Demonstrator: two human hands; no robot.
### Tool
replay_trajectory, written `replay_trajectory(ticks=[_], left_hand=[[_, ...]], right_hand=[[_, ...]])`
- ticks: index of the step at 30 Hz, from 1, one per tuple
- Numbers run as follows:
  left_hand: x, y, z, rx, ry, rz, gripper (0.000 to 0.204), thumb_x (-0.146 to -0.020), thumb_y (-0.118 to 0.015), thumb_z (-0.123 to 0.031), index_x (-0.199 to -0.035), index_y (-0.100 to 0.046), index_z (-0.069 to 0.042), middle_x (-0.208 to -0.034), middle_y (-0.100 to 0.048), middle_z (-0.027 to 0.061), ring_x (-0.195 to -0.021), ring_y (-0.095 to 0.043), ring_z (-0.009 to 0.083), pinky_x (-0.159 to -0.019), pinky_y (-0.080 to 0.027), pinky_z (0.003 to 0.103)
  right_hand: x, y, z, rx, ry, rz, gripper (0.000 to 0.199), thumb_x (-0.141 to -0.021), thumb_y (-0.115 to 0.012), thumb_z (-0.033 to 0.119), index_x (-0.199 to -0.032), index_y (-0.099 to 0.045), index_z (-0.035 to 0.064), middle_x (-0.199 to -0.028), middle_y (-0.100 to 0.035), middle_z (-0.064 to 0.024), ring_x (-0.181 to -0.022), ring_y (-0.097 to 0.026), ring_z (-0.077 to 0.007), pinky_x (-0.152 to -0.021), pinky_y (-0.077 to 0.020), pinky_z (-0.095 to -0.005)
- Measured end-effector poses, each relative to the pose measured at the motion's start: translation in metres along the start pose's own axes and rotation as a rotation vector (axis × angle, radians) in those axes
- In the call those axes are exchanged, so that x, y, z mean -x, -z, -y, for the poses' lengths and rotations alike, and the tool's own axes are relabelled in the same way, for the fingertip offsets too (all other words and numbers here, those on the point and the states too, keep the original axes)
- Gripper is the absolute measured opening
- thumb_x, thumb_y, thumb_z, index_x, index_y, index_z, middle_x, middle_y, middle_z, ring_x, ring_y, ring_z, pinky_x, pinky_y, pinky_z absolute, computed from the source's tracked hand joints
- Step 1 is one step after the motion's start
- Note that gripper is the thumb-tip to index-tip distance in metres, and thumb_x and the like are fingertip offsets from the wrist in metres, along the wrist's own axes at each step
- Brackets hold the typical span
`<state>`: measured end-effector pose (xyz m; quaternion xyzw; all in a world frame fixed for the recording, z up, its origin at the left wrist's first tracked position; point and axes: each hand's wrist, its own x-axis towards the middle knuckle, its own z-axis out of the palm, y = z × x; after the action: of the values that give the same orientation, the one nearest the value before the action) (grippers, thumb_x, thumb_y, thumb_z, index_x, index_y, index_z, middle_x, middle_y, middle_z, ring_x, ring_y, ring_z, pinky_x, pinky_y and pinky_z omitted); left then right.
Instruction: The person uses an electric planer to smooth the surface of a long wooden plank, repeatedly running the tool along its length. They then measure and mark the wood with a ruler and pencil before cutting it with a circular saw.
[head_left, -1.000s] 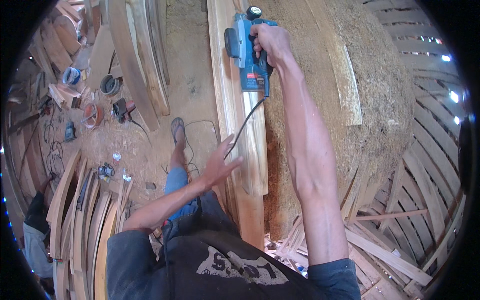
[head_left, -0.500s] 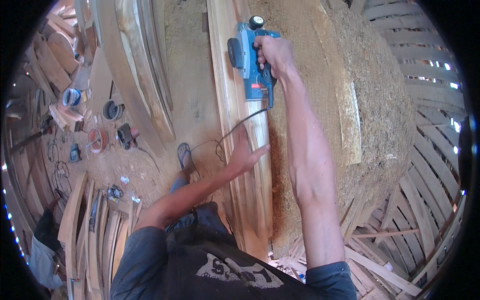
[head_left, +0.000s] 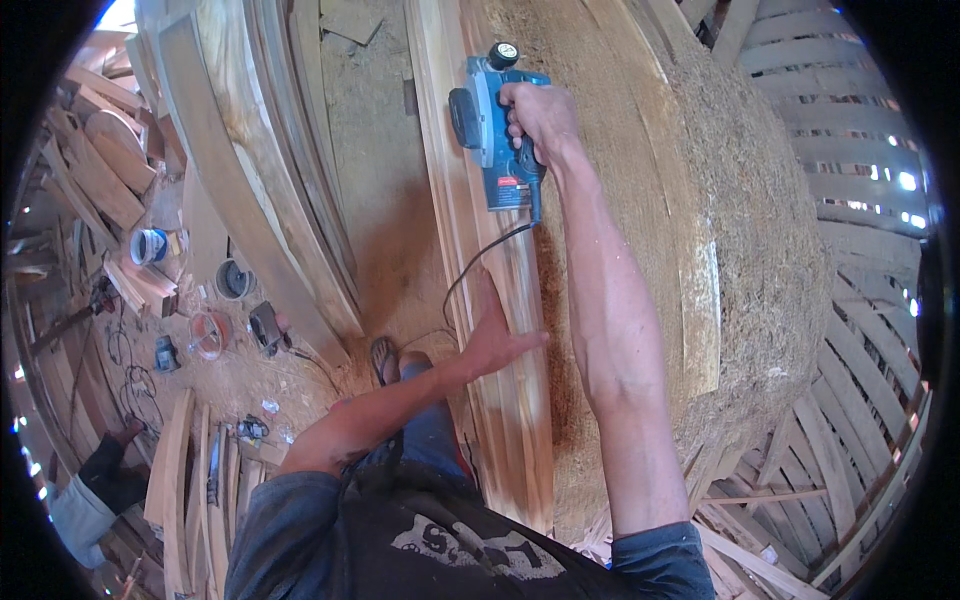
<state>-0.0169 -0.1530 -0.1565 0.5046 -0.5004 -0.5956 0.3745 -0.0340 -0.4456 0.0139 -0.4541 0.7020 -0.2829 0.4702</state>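
Note:
My right hand (head_left: pixel 538 115) grips the handle of a blue electric planer (head_left: pixel 492 135) that sits on a long pale wooden plank (head_left: pixel 510 420) running away from me. Its black cord (head_left: pixel 470 275) loops back along the plank toward me. My left hand (head_left: pixel 495 335) lies flat against the plank's near stretch, fingers apart, holding nothing. A broad heap of sawdust (head_left: pixel 720 240) lies on the right side of the plank.
Curved timber planks (head_left: pixel 250 200) lean at the left. Tools, a blue tub (head_left: pixel 148 245) and a round pot (head_left: pixel 235 280) lie on the sawdust floor (head_left: pixel 390 200). My sandalled foot (head_left: pixel 385 358) stands by the plank. Another person (head_left: pixel 85 495) crouches at lower left. Slatted wooden walls (head_left: pixel 860 300) curve right.
The planer and my right hand have drawn back along the plank toward me. My left hand has stayed flat on the plank, shifting slightly with it.

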Motion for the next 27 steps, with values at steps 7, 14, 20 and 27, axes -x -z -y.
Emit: replay_trajectory(ticks=[7, 14, 20, 27], left_hand=[[-0.006, 0.001, 0.028, -0.126, -0.032, 0.134, 0.154, -0.077, -0.087, -0.059, -0.157, 0.025, 0.008, -0.165, 0.025, 0.0363, -0.159, 0.011, 0.045, -0.129, 0.007, 0.049], [-0.017, 0.03, -0.002, -0.11, 0.266, 0.529, 0.153, -0.077, -0.086, -0.061, -0.157, 0.025, 0.009, -0.167, 0.019, 0.0361, -0.158, 0.014, 0.0468, -0.131, -0.004, 0.048], [-0.081, 0.074, -0.046, -0.139, 0.244, 0.24, 0.146, -0.08, -0.084, -0.058, -0.159, 0.019, 0.01, -0.169, 0.011, 0.0352, -0.159, 0.002, 0.0479, -0.131, -0.011, 0.047], [-0.198, 0.141, -0.052, -0.154, 0.222, 0.283, 0.162, -0.072, -0.087, -0.065, -0.153, 0.03, 0.012, -0.167, 0.02, 0.036, -0.159, 0.009, 0.0484, -0.131, -0.008, 0.049]], right_hand=[[-0.084, -0.022, 0.034, -0.011, 0.042, 0.014, 0.021, -0.083, -0.069, 0.01, -0.066, -0.058, 0.0018, -0.062, -0.057, -0.0059, -0.049, -0.052, -0.0151, -0.044, -0.041, -0.0348], [-0.173, -0.052, 0.077, 0.019, 0.065, 0.055, 0.018, -0.085, -0.066, 0.009, -0.071, -0.059, 0.0009, -0.063, -0.056, -0.0056, -0.051, -0.052, -0.0161, -0.045, -0.0426, -0.0348], [-0.267, -0.069, 0.116, -0.013, 0.065, 0.039, 0.016, -0.086, -0.066, 0.009, -0.074, -0.06, 0.0004, -0.064, -0.056, -0.006, -0.05, -0.051, -0.0166, -0.045, -0.0438, -0.0352], [-0.343, -0.096, 0.163, -0.033, 0.06, 0.038, 0.016, -0.083, -0.068, 0.009, -0.073, -0.061, -0.0001, -0.064, -0.057, -0.007, -0.051, -0.052, -0.017, -0.045, -0.0458, -0.0355]])
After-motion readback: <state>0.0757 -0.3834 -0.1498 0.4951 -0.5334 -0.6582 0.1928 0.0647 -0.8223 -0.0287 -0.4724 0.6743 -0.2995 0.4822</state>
